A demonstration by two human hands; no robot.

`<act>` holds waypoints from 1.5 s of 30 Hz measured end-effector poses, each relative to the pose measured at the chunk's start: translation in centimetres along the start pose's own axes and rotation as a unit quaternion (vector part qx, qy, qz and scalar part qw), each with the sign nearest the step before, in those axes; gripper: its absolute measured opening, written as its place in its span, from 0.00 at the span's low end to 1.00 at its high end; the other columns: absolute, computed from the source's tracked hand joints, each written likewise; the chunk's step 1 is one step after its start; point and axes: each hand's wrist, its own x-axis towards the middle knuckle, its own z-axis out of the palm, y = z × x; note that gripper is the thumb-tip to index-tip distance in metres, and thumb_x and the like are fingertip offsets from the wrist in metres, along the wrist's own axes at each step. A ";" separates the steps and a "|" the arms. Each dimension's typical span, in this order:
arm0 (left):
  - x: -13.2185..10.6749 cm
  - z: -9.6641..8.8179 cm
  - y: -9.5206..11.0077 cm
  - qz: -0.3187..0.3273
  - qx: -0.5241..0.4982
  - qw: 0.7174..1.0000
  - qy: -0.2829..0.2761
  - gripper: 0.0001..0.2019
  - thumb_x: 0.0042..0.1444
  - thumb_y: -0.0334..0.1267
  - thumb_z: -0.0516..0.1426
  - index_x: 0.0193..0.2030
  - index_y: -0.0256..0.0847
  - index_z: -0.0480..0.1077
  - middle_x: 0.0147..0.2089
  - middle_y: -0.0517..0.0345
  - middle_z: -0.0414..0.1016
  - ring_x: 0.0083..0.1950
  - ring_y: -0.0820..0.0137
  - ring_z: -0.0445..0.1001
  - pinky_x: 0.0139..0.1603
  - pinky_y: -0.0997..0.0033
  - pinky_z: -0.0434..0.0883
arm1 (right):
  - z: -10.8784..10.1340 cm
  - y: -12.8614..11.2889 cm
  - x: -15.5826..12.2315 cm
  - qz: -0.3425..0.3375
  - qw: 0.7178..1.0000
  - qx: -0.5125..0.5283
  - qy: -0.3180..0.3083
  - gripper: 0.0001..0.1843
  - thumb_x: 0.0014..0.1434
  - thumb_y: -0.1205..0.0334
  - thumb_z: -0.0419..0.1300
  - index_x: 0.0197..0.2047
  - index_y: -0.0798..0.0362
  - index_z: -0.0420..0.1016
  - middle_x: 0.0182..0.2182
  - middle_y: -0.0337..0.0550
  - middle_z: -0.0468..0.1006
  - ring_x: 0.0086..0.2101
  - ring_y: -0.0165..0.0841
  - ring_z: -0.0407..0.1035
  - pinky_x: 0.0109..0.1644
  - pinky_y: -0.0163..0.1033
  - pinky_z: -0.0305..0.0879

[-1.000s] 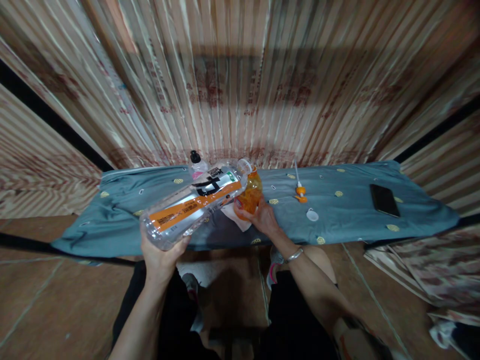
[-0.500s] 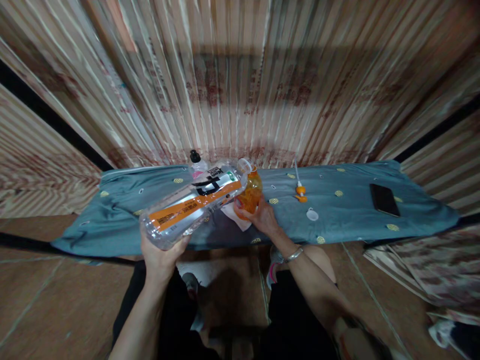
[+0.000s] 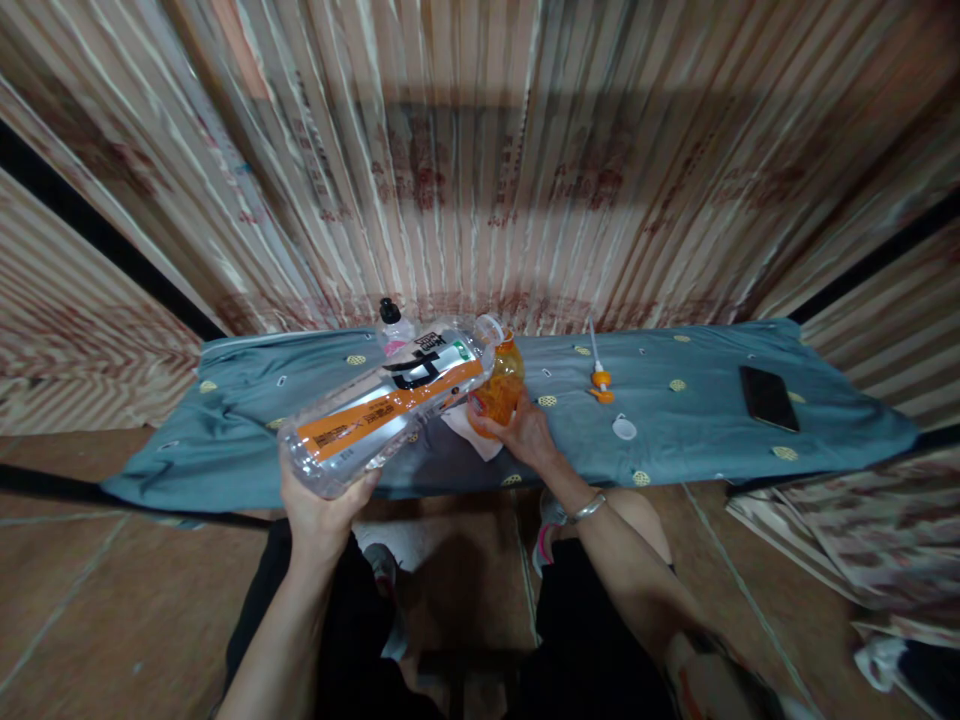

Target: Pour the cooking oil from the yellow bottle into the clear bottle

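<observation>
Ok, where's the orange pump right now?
Head view: the orange pump lies on the cloth, right of the orange bottle, just beyond the white disc.

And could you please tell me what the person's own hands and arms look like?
Both the left hand and the right hand are ungloved, and no sleeve shows near either wrist. A shiny silver bangle circles the right wrist; none shows on the left.

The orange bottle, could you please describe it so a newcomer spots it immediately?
Find the teal cloth, then the right hand near its middle. That hand grips the orange bottle; unlike the tilted clear bottle, its body looks orange.
</observation>
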 end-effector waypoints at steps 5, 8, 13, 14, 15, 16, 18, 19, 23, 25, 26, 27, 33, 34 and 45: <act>0.0 0.0 0.0 -0.017 -0.005 1.000 0.000 0.44 0.27 0.55 0.83 0.53 0.42 0.81 0.55 0.41 0.88 0.57 0.40 0.87 0.71 0.35 0.81 | -0.1 -0.3 0.0 0.010 1.000 -0.011 -0.002 0.44 0.60 0.50 0.84 0.72 0.54 0.74 0.57 0.64 0.94 0.56 0.61 0.92 0.61 0.61 0.90; 0.0 -0.2 0.0 -0.023 -0.006 1.000 0.004 0.45 0.26 0.54 0.82 0.54 0.40 0.80 0.57 0.39 0.88 0.58 0.38 0.87 0.72 0.33 0.80 | -0.2 -0.6 0.0 0.016 1.000 -0.007 -0.007 0.44 0.60 0.51 0.84 0.73 0.53 0.74 0.58 0.64 0.94 0.57 0.60 0.92 0.62 0.61 0.90; 0.0 -0.1 0.2 -0.024 -0.001 1.000 0.001 0.45 0.26 0.53 0.82 0.54 0.40 0.80 0.57 0.38 0.87 0.60 0.36 0.86 0.73 0.31 0.79 | -0.4 -0.7 0.1 0.021 1.000 0.002 -0.016 0.43 0.60 0.53 0.84 0.72 0.55 0.74 0.61 0.67 0.93 0.60 0.61 0.91 0.65 0.62 0.90; 0.0 -0.1 0.2 -0.023 -0.001 1.000 0.002 0.46 0.26 0.53 0.82 0.55 0.40 0.79 0.57 0.38 0.87 0.60 0.36 0.86 0.73 0.31 0.79 | -0.4 -0.7 0.1 0.020 1.000 0.003 -0.016 0.43 0.60 0.53 0.83 0.72 0.55 0.74 0.61 0.67 0.93 0.60 0.61 0.91 0.65 0.62 0.89; 0.0 0.0 0.3 -0.022 -0.003 1.000 0.001 0.46 0.26 0.53 0.82 0.55 0.40 0.79 0.57 0.38 0.86 0.60 0.36 0.86 0.74 0.30 0.79 | -0.4 -0.6 0.1 0.017 1.000 0.005 -0.015 0.43 0.60 0.53 0.83 0.72 0.55 0.74 0.60 0.67 0.93 0.60 0.61 0.91 0.65 0.62 0.89; 0.0 0.0 0.4 -0.021 -0.006 1.000 0.000 0.46 0.26 0.53 0.82 0.56 0.40 0.79 0.57 0.38 0.86 0.60 0.35 0.86 0.74 0.30 0.78 | -0.3 -0.5 0.1 0.012 1.000 0.007 -0.013 0.43 0.60 0.52 0.83 0.72 0.55 0.74 0.60 0.67 0.93 0.59 0.61 0.91 0.65 0.63 0.89; 0.0 0.1 0.4 -0.019 -0.012 1.000 -0.005 0.47 0.27 0.54 0.83 0.56 0.41 0.78 0.57 0.39 0.86 0.62 0.34 0.86 0.75 0.29 0.77 | -0.1 -0.3 0.1 0.003 1.000 0.010 -0.006 0.44 0.60 0.51 0.83 0.72 0.54 0.74 0.59 0.65 0.94 0.58 0.61 0.92 0.63 0.63 0.90; 0.0 0.1 0.4 -0.019 -0.014 1.000 -0.007 0.47 0.27 0.54 0.83 0.56 0.41 0.78 0.57 0.39 0.86 0.63 0.34 0.86 0.75 0.29 0.77 | -0.1 -0.2 0.0 -0.001 1.000 0.010 -0.002 0.44 0.60 0.50 0.83 0.73 0.53 0.74 0.58 0.64 0.94 0.58 0.61 0.92 0.63 0.63 0.90; 0.0 0.1 0.3 -0.020 -0.016 1.000 -0.004 0.47 0.26 0.53 0.83 0.57 0.41 0.78 0.58 0.37 0.85 0.63 0.32 0.85 0.76 0.26 0.76 | 0.1 0.1 0.0 -0.004 1.000 0.011 0.001 0.44 0.61 0.49 0.83 0.74 0.53 0.73 0.58 0.63 0.94 0.58 0.59 0.92 0.64 0.62 0.90; 0.0 0.0 0.2 -0.017 -0.013 1.000 -0.001 0.48 0.26 0.54 0.83 0.57 0.41 0.77 0.58 0.37 0.85 0.63 0.32 0.85 0.76 0.26 0.76 | 0.1 0.1 0.0 0.000 1.000 0.013 -0.001 0.44 0.61 0.49 0.82 0.74 0.52 0.73 0.59 0.61 0.94 0.59 0.58 0.92 0.64 0.62 0.90; 0.0 0.0 0.1 -0.015 -0.011 1.000 -0.001 0.49 0.26 0.55 0.83 0.57 0.42 0.77 0.58 0.38 0.85 0.63 0.32 0.85 0.76 0.26 0.76 | 0.1 0.0 0.0 0.003 1.000 0.014 -0.003 0.44 0.61 0.49 0.82 0.74 0.52 0.73 0.58 0.61 0.94 0.59 0.58 0.92 0.65 0.62 0.90; 0.1 -0.1 0.1 -0.012 -0.009 1.000 -0.003 0.49 0.26 0.57 0.83 0.57 0.42 0.77 0.57 0.38 0.85 0.64 0.32 0.85 0.76 0.26 0.76 | 0.1 0.0 0.0 0.005 1.000 0.015 -0.005 0.44 0.61 0.49 0.82 0.73 0.53 0.74 0.58 0.61 0.94 0.59 0.59 0.92 0.65 0.62 0.90; 0.1 -0.1 0.2 -0.007 -0.007 1.000 -0.006 0.50 0.27 0.59 0.84 0.59 0.42 0.79 0.60 0.37 0.85 0.68 0.30 0.84 0.78 0.26 0.75 | -0.3 -0.8 0.0 0.026 1.000 0.006 -0.013 0.45 0.60 0.52 0.83 0.75 0.55 0.73 0.58 0.64 0.94 0.58 0.62 0.91 0.65 0.64 0.89; 0.0 -0.1 0.2 -0.007 -0.008 1.000 -0.004 0.50 0.27 0.59 0.84 0.59 0.41 0.79 0.60 0.37 0.85 0.68 0.29 0.84 0.78 0.26 0.75 | -0.4 -0.9 0.0 0.027 1.000 0.003 -0.013 0.45 0.60 0.52 0.83 0.74 0.55 0.73 0.58 0.64 0.94 0.59 0.62 0.91 0.65 0.64 0.89; 0.1 -0.3 -0.7 0.000 0.007 1.000 0.000 0.52 0.27 0.63 0.83 0.61 0.41 0.80 0.59 0.41 0.88 0.64 0.35 0.87 0.75 0.33 0.79 | -0.3 -0.8 -0.1 0.019 1.000 -0.007 -0.001 0.42 0.61 0.50 0.83 0.72 0.52 0.75 0.55 0.60 0.95 0.54 0.60 0.93 0.58 0.59 0.91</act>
